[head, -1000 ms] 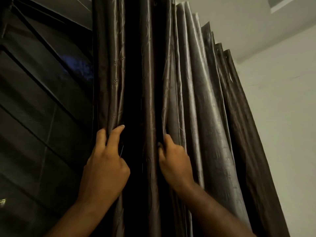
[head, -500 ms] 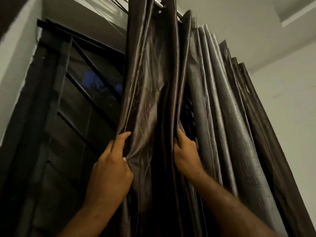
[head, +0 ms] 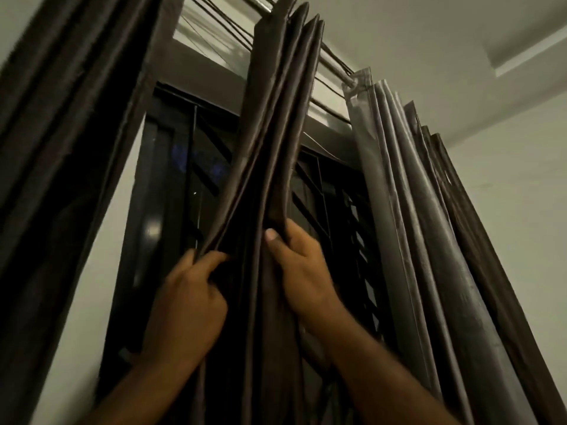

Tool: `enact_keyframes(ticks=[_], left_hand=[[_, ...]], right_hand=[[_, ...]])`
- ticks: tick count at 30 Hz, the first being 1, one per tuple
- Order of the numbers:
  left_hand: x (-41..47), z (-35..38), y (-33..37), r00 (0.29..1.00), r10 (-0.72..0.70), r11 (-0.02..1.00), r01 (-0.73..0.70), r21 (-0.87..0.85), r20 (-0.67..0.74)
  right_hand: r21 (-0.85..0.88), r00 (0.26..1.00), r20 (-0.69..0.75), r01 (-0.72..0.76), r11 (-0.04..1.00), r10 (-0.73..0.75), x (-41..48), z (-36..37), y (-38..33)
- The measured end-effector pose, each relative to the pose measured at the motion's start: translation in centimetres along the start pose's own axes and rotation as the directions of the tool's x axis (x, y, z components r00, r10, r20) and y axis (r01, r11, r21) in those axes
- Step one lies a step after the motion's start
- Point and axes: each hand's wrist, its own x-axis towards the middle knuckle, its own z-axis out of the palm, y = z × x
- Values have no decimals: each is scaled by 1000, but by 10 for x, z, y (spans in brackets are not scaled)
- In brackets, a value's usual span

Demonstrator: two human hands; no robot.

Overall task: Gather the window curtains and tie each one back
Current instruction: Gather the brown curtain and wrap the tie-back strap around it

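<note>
Head camera: both hands clamped on the gathered middle curtain (head: 276, 133)

Looking steeply upward. Middle curtain, dark brown and glossy, is bunched into a narrow column of tight folds. It hangs from the rod (head: 334, 61) near the ceiling and falls straight down between the two forearms, in front of the window (head: 171, 194).

Left hand (head: 187, 302): fingers curled round the left edge of the bunch, gripping the folds. Slightly blurred, so the finer lie of the fingertips cannot be told.

Right hand (head: 303, 271): a little higher than the left, on the right edge of the same bunch. Thumb (head: 271, 237) pressed flat on the front of the cloth, the other fingers wrapped behind it, so the folds are pinched between them.

The two hands sit close together, with only the bunched cloth between them.

Right curtain (head: 414, 210): greyer and paler, pleated, hanging on the same rod well apart from the held bunch, beside the pale wall (head: 521, 194). Dark window grille (head: 352, 240) shows in the gap between the two.

Left curtain (head: 61, 148): dark folds at the far left edge of the frame, apart from both hands, with a strip of pale wall between it and the window frame
</note>
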Motion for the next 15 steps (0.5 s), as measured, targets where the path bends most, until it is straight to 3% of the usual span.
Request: enact_keyframes(ticks=[5,7,12,15], left_hand=[[-13,27,30,983,-50,988,75,-138,176],[-18,40,41,970,-45,991,73,-110,239],[-19,50,56,983,34,987,-3,-163,183],[-24,50,58,992,27,980,-2,-197,125]], right_hand=[[92,993,-26,-115,989,118,-14,-48,4],[70,992,-26,-121,990,123,-14,-57,8],[12,992,20,-124,992,124,-14,-76,7],[-91,993,-48,-110,990,106,-13,-86,8]])
